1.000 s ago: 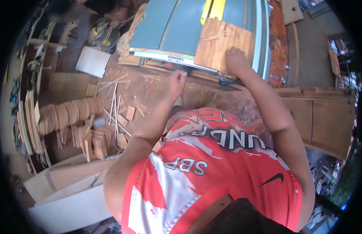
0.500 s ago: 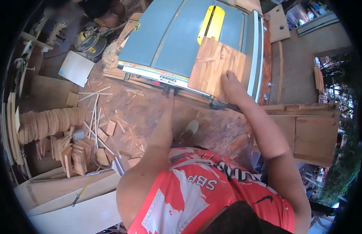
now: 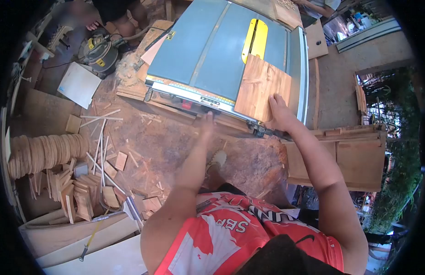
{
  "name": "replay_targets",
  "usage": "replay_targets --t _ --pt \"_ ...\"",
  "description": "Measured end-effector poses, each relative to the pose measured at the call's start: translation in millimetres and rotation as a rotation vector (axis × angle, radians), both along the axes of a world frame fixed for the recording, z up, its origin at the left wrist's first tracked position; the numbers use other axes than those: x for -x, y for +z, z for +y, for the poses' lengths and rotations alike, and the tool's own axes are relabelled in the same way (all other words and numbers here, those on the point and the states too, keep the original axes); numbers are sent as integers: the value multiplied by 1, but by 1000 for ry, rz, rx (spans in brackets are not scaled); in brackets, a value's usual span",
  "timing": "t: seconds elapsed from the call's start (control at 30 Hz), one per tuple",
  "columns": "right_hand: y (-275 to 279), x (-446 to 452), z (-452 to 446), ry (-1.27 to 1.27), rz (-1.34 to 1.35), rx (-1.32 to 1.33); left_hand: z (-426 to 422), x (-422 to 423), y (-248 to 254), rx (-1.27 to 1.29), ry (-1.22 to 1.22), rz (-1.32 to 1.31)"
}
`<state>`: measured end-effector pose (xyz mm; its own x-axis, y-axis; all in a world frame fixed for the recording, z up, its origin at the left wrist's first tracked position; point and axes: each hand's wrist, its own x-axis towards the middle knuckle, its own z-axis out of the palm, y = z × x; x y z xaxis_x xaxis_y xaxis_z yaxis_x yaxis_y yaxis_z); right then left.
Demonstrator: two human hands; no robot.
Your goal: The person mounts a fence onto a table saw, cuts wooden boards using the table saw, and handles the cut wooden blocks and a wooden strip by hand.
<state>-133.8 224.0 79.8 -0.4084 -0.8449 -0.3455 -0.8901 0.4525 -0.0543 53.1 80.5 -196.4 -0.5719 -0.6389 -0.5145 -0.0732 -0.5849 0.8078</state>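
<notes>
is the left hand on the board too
No, only the right hand touches the board; the left hand is near the saw's front edge.

Soft daylight; bowed, distorted edges; black corners.

This is a woodworking shop. A table saw (image 3: 203, 50) stands in it, its blue-grey top fitted with a slotted yellow insert (image 3: 260, 37) and a scale along the front edge. Sawdust (image 3: 126, 73) lies heaped beside it, near what looks like a shop vacuum (image 3: 102, 59). Thin wooden rounds (image 3: 52, 153) are stacked in a long row, next to piled wood pieces (image 3: 84, 201); strips (image 3: 101, 142) and offcuts (image 3: 121, 161) litter the dusty floor (image 3: 253, 160). At least 2 other people are partly visible, and greenery (image 3: 391, 201) shows at the shop's edge.
</notes>
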Motion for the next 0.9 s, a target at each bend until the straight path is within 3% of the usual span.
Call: replay_targets --t 0.1,0.13,0.17,0.23,0.27,0.3,0.37,0.4,0.47,0.5,0.57,0.6,0.63,0.7,0.77,0.9 --pt "-4 7 1 -18 37 3 -42 -17 -41 67 -40 -66" --pt "-5 9 2 -17 11 13 -39 -14 -58 293 33 -231" --pt "-6 10 3 -14 -15 23 -31 -10 -70 293 19 -232" --pt "-4 8 2 -19 -4 18 -15 2 -90 784 44 -297" --pt "-3 9 1 -9 8 11 -14 13 -126 918 -133 -506" --pt "-1 15 0 -8 -3 3 -18 17 -104 910 -138 -515" --pt "-5 12 0 -48 -14 -6 -21 -9 -32 792 -363 -567" --pt "8 2 -4 -88 -36 -20 -25 -22 -23 782 -361 -594" --pt "0 3 -1 -80 -35 -13 -39 -34 -9 750 177 -329" --pt "3 2 -2 -88 -10 -4 -51 -32 -20 769 167 -326" --pt "8 0 -1 -138 -34 12 -77 -18 -33 562 264 -43" --pt "7 1 1 -123 -29 1 -85 -9 -25 407 302 -10" --pt "6 2 3 -108 -23 -13 -92 -6 -18 96 295 73" --pt "9 0 6 -119 33 22 -84 -5 27 -148 448 125" --pt "17 -8 2 -132 43 -74 -86 0 21 -253 586 132" --pt "9 -9 13 -135 74 -4 -99 -1 15 -374 547 154"
